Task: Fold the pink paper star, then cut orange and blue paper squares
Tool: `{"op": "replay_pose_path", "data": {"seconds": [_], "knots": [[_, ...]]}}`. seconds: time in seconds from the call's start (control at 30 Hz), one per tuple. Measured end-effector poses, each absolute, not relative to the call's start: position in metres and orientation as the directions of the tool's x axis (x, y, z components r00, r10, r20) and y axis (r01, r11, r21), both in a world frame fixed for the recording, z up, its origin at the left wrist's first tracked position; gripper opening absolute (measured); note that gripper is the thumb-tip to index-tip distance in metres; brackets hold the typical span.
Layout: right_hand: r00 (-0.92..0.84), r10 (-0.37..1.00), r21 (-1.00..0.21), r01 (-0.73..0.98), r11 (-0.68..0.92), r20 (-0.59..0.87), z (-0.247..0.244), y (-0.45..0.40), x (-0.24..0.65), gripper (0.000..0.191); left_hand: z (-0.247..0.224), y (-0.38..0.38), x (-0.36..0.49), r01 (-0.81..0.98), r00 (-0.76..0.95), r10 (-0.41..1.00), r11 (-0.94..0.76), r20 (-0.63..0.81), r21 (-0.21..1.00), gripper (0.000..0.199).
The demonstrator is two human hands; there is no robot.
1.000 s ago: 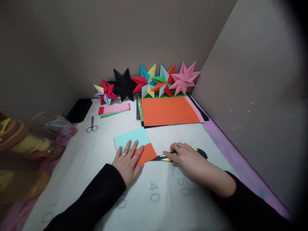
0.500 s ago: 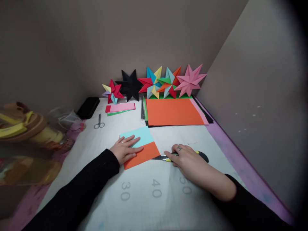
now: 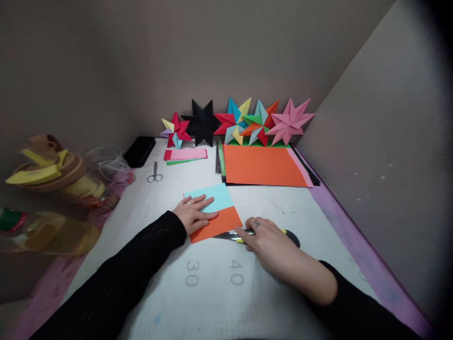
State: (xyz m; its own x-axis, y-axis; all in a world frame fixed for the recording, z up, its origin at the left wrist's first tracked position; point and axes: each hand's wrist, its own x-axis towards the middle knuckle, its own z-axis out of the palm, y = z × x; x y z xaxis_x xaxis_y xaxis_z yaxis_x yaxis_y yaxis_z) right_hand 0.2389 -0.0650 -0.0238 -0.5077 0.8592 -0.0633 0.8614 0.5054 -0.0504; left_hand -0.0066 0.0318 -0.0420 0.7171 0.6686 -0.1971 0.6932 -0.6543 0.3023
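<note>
Flat on the mat lies a two-tone paper piece, a light blue sheet [image 3: 221,194] above and an orange part [image 3: 226,222] toward me. My left hand [image 3: 194,213] presses on it with fingers spread. Wrapped round a black-and-yellow utility knife [image 3: 292,238] is my right hand [image 3: 265,238], its index finger stretched along the knife. The blade points left at the orange part's near edge; its tip partly shows there, and I cannot tell how much lies under the paper.
A stack of coloured sheets [image 3: 265,165] lies behind, with folded paper stars [image 3: 203,123] against the wall. Small scissors [image 3: 155,174], paper strips [image 3: 186,154] and a black phone-like object [image 3: 139,151] are farther left. A bottle [image 3: 53,233] and a lidded cup [image 3: 79,179] stand at the left edge.
My right hand and the utility knife have moved left along the orange part's near edge. My left hand stays on the paper. The whole view has shifted slightly.
</note>
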Motion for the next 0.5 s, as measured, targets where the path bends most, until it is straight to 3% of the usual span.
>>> {"op": "replay_pose_path", "data": {"seconds": [0.27, 0.4, 0.5], "knots": [[-0.619, 0.783, -0.081, 0.785, 0.614, -0.064, -0.024, -0.076, 0.182, 0.03, -0.049, 0.033, -0.01, 0.662, 0.743, 0.65, -0.678, -0.162, 0.319, 0.036], [-0.708, 0.7, -0.264, 0.696, 0.667, -0.098, -0.005, -0.075, 0.181, 0.027, -0.053, 0.033, -0.013, 0.641, 0.758, 0.641, -0.696, -0.123, 0.322, 0.038], [-0.603, 0.79, -0.389, 0.757, 0.524, -0.11, 0.008, -0.066, 0.214, 0.038, -0.056, 0.034, -0.015, 0.643, 0.755, 0.646, -0.693, -0.116, 0.325, 0.039]]}}
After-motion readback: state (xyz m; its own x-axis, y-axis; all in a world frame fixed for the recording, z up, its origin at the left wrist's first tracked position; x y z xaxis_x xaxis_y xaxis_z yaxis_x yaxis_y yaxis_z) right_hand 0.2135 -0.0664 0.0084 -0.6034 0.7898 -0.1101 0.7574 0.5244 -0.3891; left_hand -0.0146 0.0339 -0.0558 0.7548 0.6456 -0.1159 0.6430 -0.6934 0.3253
